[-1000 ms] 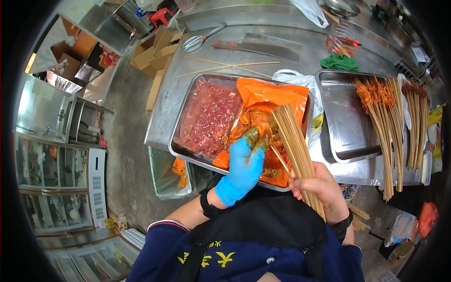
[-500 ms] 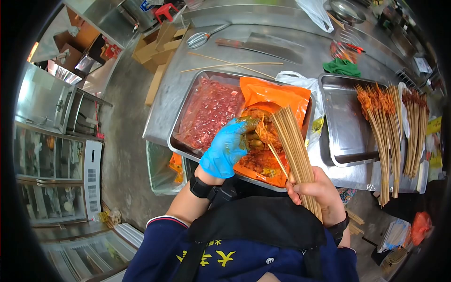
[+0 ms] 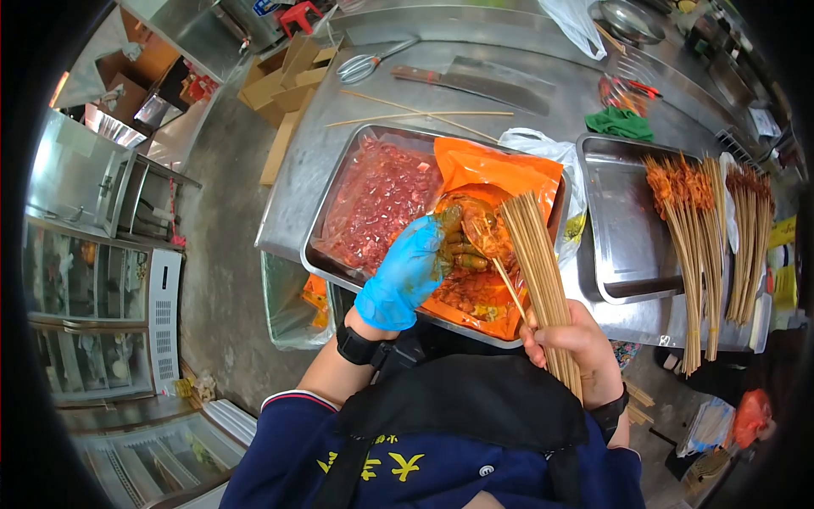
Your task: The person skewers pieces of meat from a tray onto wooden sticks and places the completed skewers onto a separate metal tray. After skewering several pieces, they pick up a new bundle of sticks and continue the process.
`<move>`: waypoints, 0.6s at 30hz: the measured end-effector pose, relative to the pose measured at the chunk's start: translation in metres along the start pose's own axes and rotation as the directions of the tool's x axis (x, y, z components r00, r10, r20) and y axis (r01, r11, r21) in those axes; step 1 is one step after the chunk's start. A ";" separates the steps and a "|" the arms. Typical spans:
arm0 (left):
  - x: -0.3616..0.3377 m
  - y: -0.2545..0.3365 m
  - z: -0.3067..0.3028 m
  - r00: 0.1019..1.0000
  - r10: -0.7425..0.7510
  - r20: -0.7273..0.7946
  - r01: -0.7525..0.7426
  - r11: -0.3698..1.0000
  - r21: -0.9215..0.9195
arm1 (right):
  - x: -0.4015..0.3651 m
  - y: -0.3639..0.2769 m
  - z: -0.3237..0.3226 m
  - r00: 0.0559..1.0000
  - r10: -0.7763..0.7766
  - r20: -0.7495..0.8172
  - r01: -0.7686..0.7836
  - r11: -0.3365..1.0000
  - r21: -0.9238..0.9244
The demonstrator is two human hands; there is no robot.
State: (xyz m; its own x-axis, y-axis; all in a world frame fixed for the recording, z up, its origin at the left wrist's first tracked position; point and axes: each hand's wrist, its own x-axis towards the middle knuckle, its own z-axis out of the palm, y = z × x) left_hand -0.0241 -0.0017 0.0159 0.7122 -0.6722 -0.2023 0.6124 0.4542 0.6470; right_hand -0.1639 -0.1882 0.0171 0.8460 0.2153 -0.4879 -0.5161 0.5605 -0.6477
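My left hand (image 3: 407,265) wears a blue glove with sauce-stained fingers. Its curled fingers are closed on a piece of marinated meat (image 3: 487,237) at the tip of a single bamboo skewer (image 3: 510,288). That skewer slants down to the fingertips of my bare right hand (image 3: 575,343), which is also wrapped round a thick bundle of bamboo skewers (image 3: 536,263). Beneath my left hand, an opened orange bag (image 3: 496,165) holds red, oily marinated meat. Beside it in the metal tray (image 3: 335,191) lies a clear bag of raw diced meat (image 3: 381,195).
A second metal tray (image 3: 632,229) stands at right, with loaded skewers (image 3: 682,212) across its right side. Behind are a cleaver (image 3: 475,82), scissors (image 3: 366,65), loose skewers (image 3: 424,114) and a green cloth (image 3: 621,123). A lined bin (image 3: 288,297) sits below the table's left edge.
My left hand has shifted slightly down and its fingers have turned around the meat at the skewer tip. The skewer bundle in my right hand has moved a little to the right.
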 end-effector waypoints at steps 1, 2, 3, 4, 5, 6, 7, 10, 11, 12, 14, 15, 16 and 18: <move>0.001 0.001 0.001 1.000 0.002 0.002 -0.002 1.000 0.004 | 0.001 0.000 0.001 1.000 0.003 -0.003 -0.003 1.000 0.000; 0.003 0.000 0.003 0.997 0.005 -0.079 0.008 0.986 0.165 | 0.002 0.000 0.001 1.000 0.000 0.000 0.000 1.000 0.001; 0.005 -0.003 0.005 0.987 0.021 -0.158 0.031 0.947 0.318 | 0.002 0.000 0.001 1.000 -0.002 0.004 0.002 1.000 0.000; 0.008 -0.009 0.003 0.987 0.020 -0.159 0.032 0.948 0.318 | 0.002 0.001 0.000 1.000 -0.002 0.008 0.002 1.000 -0.003; 0.011 -0.019 -0.002 0.977 0.185 -0.103 -0.141 0.931 0.337 | 0.002 0.001 0.000 1.000 -0.001 0.008 0.001 1.000 -0.002; 0.011 -0.024 -0.002 0.938 0.343 -0.044 -0.307 0.886 0.347 | 0.002 0.001 0.001 1.000 -0.002 0.000 0.002 1.000 -0.021; 0.009 -0.024 0.003 0.930 0.365 -0.041 -0.309 0.839 0.448 | 0.002 0.000 0.002 1.000 -0.005 -0.009 0.005 0.999 -0.038; 0.005 -0.035 0.003 0.912 0.406 -0.054 -0.322 0.792 0.519 | -0.001 -0.001 0.004 0.999 -0.018 -0.047 0.016 0.999 -0.050; 0.005 -0.039 0.004 0.914 0.403 -0.051 -0.320 0.792 0.519 | -0.001 -0.002 0.004 0.999 -0.020 -0.050 0.018 0.999 -0.048; 0.005 -0.042 0.006 0.908 0.417 -0.035 -0.348 0.800 0.489 | -0.001 -0.002 0.004 0.998 -0.030 -0.059 0.027 0.998 -0.052; 0.004 -0.044 0.007 0.905 0.425 -0.018 -0.370 0.808 0.458 | -0.001 -0.002 0.004 0.997 -0.041 -0.072 0.037 0.998 -0.051; 0.004 -0.043 0.008 0.927 0.374 -0.025 -0.314 0.810 0.494 | -0.002 -0.002 0.004 0.996 -0.037 -0.077 0.034 0.998 -0.050; 0.004 -0.041 0.010 0.945 0.325 -0.034 -0.259 0.809 0.529 | -0.002 -0.003 0.004 0.996 -0.034 -0.082 0.030 0.998 -0.050; -0.005 -0.045 0.020 0.962 0.272 -0.009 -0.230 0.830 0.509 | -0.001 -0.004 0.002 0.994 -0.062 -0.093 0.057 0.997 -0.051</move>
State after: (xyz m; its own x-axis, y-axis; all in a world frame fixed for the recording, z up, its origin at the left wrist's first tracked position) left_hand -0.0620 -0.0304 0.0019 0.8551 -0.5179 -0.0253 0.1698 0.2337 0.9574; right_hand -0.1622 -0.1888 0.0211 0.8601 0.1048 -0.4992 -0.4731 0.5300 -0.7038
